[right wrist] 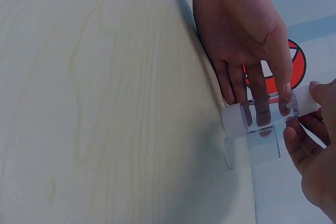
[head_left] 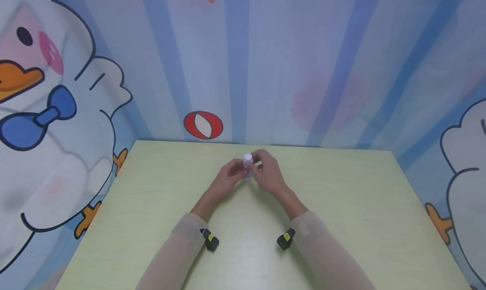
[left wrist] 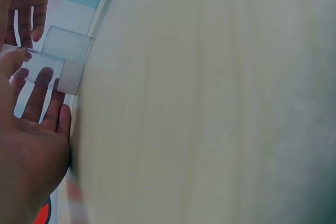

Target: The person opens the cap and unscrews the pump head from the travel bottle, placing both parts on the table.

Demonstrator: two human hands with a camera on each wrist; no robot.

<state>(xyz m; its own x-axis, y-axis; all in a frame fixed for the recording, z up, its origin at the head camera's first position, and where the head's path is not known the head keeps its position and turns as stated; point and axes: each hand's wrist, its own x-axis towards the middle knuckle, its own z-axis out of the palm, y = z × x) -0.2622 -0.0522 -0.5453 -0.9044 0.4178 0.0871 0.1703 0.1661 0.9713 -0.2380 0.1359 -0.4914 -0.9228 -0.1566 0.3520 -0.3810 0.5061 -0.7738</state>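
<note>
A small clear bottle (right wrist: 260, 115) with a white cap (head_left: 248, 157) and a white base (right wrist: 233, 120) stands upright between both hands near the table's back edge. My left hand (head_left: 229, 172) grips its clear body, the fingers showing through the plastic in the left wrist view. At the top, thumb and fingers of my right hand (head_left: 267, 172) pinch the white cap. Close beside the bottle is a clear, cup-like cylinder (left wrist: 67, 44), which overlaps the bottle in both wrist views.
The pale wooden table (head_left: 341, 197) ends at a blue striped backdrop (head_left: 265, 71). Large cartoon ducks are printed on the left and right panels. A black device (head_left: 210, 239) is worn at my left wrist, another black device (head_left: 286, 238) at my right.
</note>
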